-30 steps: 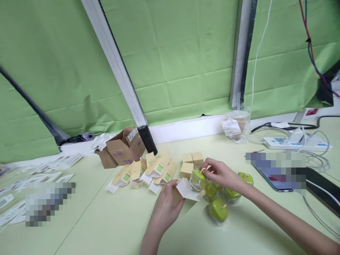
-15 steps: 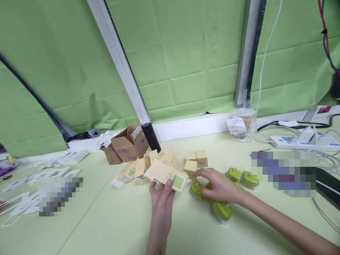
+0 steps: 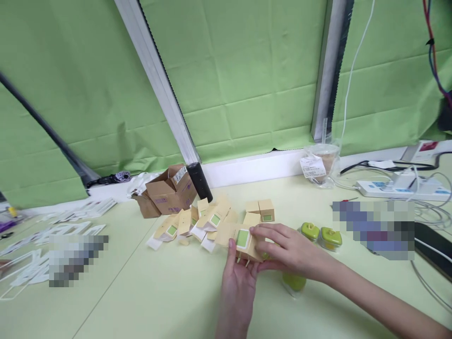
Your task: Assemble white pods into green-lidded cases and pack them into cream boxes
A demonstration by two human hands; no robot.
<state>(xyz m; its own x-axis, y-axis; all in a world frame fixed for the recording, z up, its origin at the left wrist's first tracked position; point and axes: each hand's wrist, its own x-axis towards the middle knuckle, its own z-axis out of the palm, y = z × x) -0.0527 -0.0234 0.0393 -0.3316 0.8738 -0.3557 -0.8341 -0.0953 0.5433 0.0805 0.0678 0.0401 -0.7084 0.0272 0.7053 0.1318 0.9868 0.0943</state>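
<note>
Near the lower centre of the frame, the left hand [image 3: 240,282] is cradling a tan box [image 3: 243,239] from below, thumb pressing its front, seemingly to steady it. The right hand [image 3: 294,247] is closing over the box's right side, fingers bunching together, apparently keeping the card in shape. Green-lidded containers [image 3: 331,238] are sitting to the right; unfolded cartons [image 3: 173,227] are lying left, probably kept within reach.

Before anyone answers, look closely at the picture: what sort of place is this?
Probably a shared worktable used for packing by hand. Small tan cartons lie near green-lidded containers, while a power strip sits among cables farther right.
</note>
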